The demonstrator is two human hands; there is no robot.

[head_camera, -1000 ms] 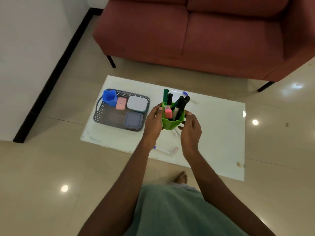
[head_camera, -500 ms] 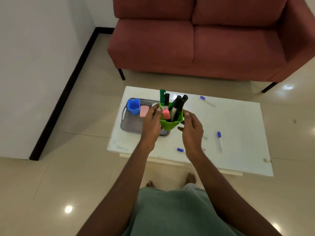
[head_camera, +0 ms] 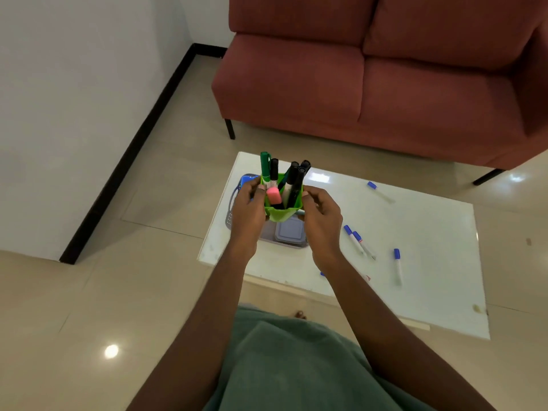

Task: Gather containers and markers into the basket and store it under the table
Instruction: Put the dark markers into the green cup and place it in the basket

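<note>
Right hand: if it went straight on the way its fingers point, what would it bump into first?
The green cup full of markers. The right hand points left at it, and its fingers seem to be touching the rim.

A green cup (head_camera: 281, 214) full of green and black markers (head_camera: 293, 180) is held upright over the gray basket (head_camera: 229, 221). A gray box (head_camera: 290, 232) is seen inside the basket. Blue-capped markers (head_camera: 397, 264) are scattered on the white table (head_camera: 430, 226).

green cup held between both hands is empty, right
Not empty. The head view shows the green cup, held between the left hand and the right hand, with several markers standing in it, green-capped and black-capped. The rest is right: both hands hold it.
</note>
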